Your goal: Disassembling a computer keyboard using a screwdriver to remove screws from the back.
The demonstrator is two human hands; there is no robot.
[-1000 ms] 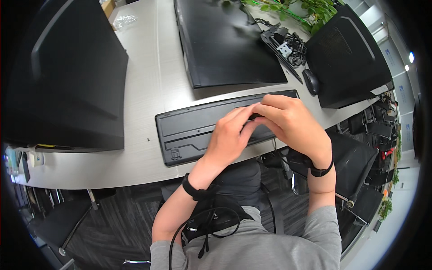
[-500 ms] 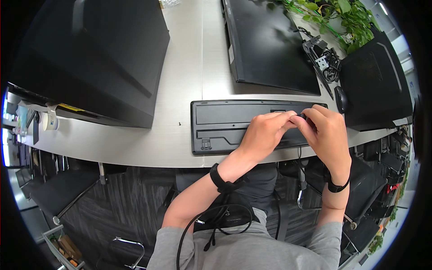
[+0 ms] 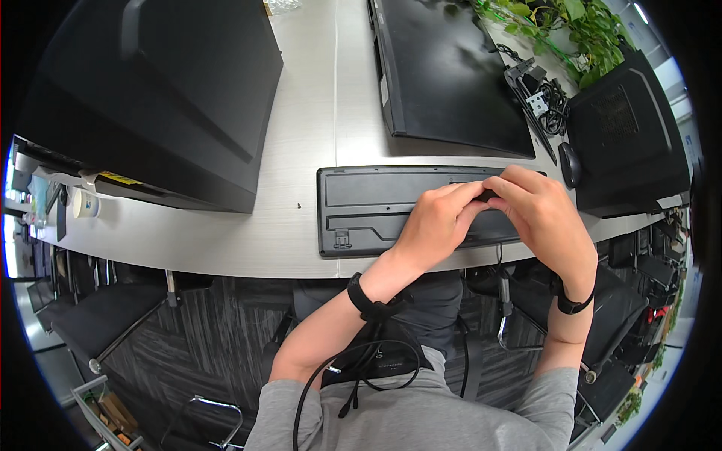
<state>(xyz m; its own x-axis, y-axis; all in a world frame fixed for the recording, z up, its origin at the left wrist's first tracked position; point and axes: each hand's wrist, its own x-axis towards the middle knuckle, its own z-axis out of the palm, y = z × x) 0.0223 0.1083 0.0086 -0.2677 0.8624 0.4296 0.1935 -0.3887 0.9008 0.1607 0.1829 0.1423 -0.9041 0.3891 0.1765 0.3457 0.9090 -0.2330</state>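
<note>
Plainly seen at far left, between nine and ten o'clock from the hands, is a black computer tower (image 3: 150, 113), stood on a pale table (image 3: 304, 75). At nine o'clock, a tiny dark speck (image 3: 298, 205) is noted just beside a black keyboard (image 3: 368, 199). The keyboard, apparently laid underside up, is set with its long axis running roughly from nine to three o'clock; its uncovered end is pointed toward nine, with the left hand (image 3: 432, 225) nearer to it. Its right part is partly hidden beneath both hands; whether it is touched cannot be told. Between the joined fingertips, a small dark piece (image 3: 487, 196) is pinched, gripped from three o'clock by the right hand (image 3: 540, 214). At two o'clock, a black mouse (image 3: 569, 165) is found.
</note>
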